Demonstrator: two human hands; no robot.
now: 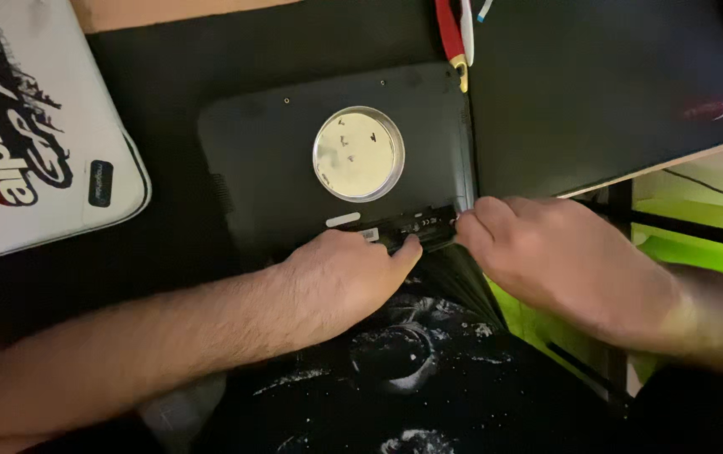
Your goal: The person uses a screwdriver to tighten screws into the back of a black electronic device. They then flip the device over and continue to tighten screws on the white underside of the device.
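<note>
White case point(34, 126): far left on the desk mat point(168, 67), flat, printed graphic on top; well apart from both hands, untouched.

Laptop point(277, 160): dark, lying bottom-up on the mat, near edge at the desk front just above the lap. Shell looks stiff and fairly heavy; matte surface, likely not slippery.

Round dish point(359, 154): shallow metal tray resting on the laptop base, a few small dark screws inside. Light, easily knocked; sits just beyond the hands.

Left hand point(340, 277): palm down on the near edge of the laptop, fingers curled loosely, thumb tip pressed against the near side of the battery. Not closed round anything; contact by thumb and probably fingertips, these hidden under the hand.

Battery point(412, 229): long, narrow black bar along the laptop's near edge, between the two hands, pale labels at its left end. Seated or partly lifted: cannot tell. Judged rigid, moderately heavy for its size, hard plastic skin somewhat slick; not to be bent or dropped. Best hold judged to be at both short ends, or thumb and fingers across the long sides, keeping it level.

Right hand point(546, 252): knuckles up, fingers bent tight at the right end of the battery, pinching or pushing there; fingertips hidden, exact grip cannot be told.

Red-handled tool point(449, 34): upper right of the laptop, lying on the mat edge, untouched.
</note>
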